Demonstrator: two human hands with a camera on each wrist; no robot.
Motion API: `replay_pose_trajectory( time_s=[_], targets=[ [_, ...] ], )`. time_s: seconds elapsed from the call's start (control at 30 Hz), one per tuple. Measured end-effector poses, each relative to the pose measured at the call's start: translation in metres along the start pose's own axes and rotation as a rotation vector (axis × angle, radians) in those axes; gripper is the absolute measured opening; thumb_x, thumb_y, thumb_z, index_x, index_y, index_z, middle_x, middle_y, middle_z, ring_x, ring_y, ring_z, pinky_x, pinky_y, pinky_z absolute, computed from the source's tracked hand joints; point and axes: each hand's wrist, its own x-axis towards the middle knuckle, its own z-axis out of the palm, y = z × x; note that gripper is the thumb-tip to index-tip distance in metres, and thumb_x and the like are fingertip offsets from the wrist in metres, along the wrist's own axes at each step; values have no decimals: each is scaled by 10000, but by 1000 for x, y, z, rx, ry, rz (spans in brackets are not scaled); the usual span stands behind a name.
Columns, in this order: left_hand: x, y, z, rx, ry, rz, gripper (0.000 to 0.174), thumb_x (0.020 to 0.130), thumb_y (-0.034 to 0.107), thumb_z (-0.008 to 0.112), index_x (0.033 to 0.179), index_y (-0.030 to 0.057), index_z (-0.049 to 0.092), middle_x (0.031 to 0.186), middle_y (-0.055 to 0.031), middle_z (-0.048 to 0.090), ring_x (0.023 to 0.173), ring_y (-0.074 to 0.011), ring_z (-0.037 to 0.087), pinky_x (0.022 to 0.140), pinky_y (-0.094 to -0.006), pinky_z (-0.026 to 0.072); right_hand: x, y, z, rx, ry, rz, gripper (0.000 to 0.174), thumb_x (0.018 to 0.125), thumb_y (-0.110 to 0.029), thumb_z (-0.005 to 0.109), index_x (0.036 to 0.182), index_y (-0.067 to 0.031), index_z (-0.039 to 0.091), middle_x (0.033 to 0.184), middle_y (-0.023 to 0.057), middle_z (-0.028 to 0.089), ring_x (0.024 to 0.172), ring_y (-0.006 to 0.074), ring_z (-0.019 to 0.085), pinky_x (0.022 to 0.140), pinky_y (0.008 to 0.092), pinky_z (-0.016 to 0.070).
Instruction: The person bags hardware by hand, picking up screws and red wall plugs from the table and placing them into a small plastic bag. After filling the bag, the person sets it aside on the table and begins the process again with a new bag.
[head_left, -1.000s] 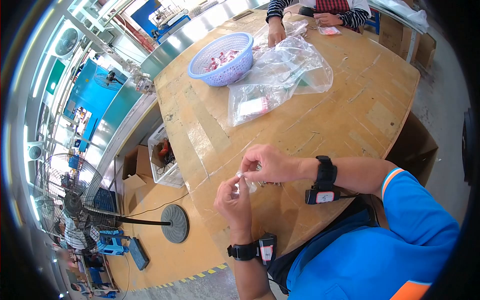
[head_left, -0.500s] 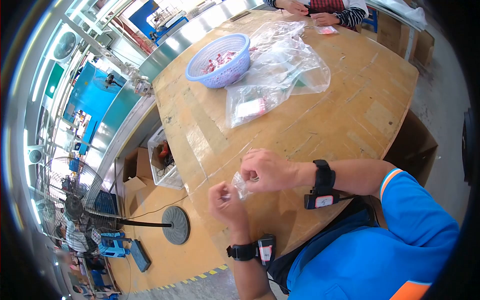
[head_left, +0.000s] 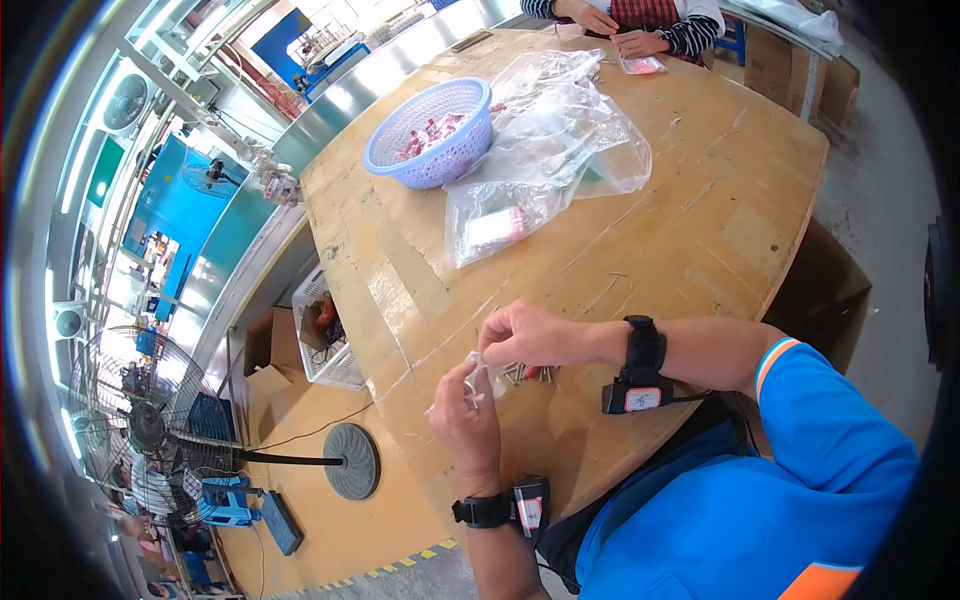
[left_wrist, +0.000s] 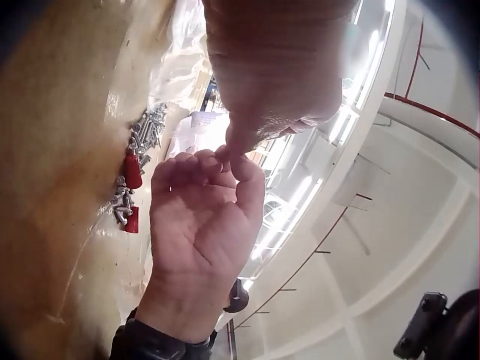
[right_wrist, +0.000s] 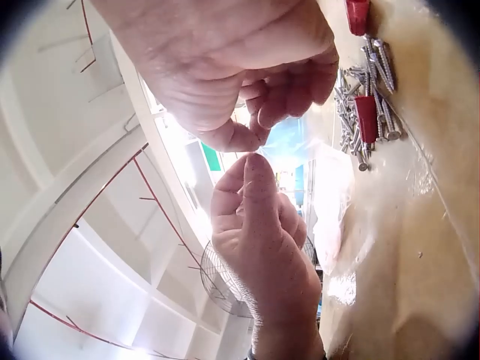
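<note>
Thumb and fingertips of my left hand (head_left: 468, 425) pinch a small clear plastic bag (head_left: 474, 380) over the near part of the table. My right hand (head_left: 535, 337) pinches the bag's upper edge, its fingertips meeting the left ones. In the wrist views the bag itself is mostly hidden by the fingers. Beneath the hands lies a loose pile of metal screws (right_wrist: 367, 94). Among them are red tapered plastic pieces, one of them a red plug (left_wrist: 133, 171) in the left wrist view.
Farther back stands a lilac basket (head_left: 430, 160) with small red-and-clear packets. Beside it lies a large clear plastic bag (head_left: 560, 150) with a packet inside. Another person's hands (head_left: 640, 43) are at the far edge. A floor fan (head_left: 148, 425) stands left of the table (head_left: 700, 230).
My hands drew slightly apart with the clear bag between them, then came together again at the fingertips. The other person's hand left the large bag and moved back.
</note>
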Motion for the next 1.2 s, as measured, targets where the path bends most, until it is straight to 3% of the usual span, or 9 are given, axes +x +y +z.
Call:
replay_pose_trajectory(
  time_s=[0.17,0.43,0.53,0.63,0.77,0.87,1.13,1.2],
  targets=[
    [0,2,-1,-41,-13,-59,88,829,71,642,900,32,607,766,-116,615,621,-212,575,579,-316,458,-2,-5,1,90,-37,76,155,804,-159,609,863,-16,627,777,-4,591,672,55,516,566,212,446],
    [-1,-2,-1,-407,-21,-302,86,873,73,608,905,-6,594,751,-10,581,666,-66,509,585,-227,417,10,3,-5,137,28,-181,218,854,-209,635,951,-15,618,847,1,607,757,47,531,656,203,439],
    [-1,-2,-1,-556,-19,-351,92,887,78,598,926,-5,592,761,10,572,677,-42,491,599,-192,404,5,-4,-10,117,-150,-80,221,859,-193,635,972,-3,617,859,3,619,783,53,552,674,202,451],
    [0,3,0,-633,8,-389,88,904,93,586,944,16,576,732,38,533,611,-14,427,524,-160,324,6,4,-7,236,-182,-71,237,848,-221,640,958,-11,632,805,0,621,695,59,549,570,209,452],
    [0,3,0,-692,-10,-393,103,908,128,592,940,36,557,668,60,481,525,0,367,446,-154,256,6,5,-2,278,-156,34,187,851,-157,649,951,-3,619,847,12,627,749,61,569,660,196,462],
    [1,4,0,-843,36,-463,123,906,159,602,891,49,550,627,63,455,496,-3,351,428,-162,239,4,3,0,278,-155,47,175,853,-161,650,932,-7,621,826,14,623,731,61,564,645,196,458],
    [1,-2,-3,-778,6,-427,143,902,159,609,846,48,538,611,66,441,482,-4,339,418,-167,227,11,7,-12,456,-268,5,180,839,-225,679,826,-47,655,716,-19,609,605,42,500,533,191,414],
    [1,-4,-2,-756,-5,-401,144,903,156,607,843,46,537,613,66,439,483,-3,337,421,-165,227,14,4,-21,295,-234,15,182,829,-225,692,791,-50,661,683,-20,605,595,48,507,531,192,407]
  ],
)
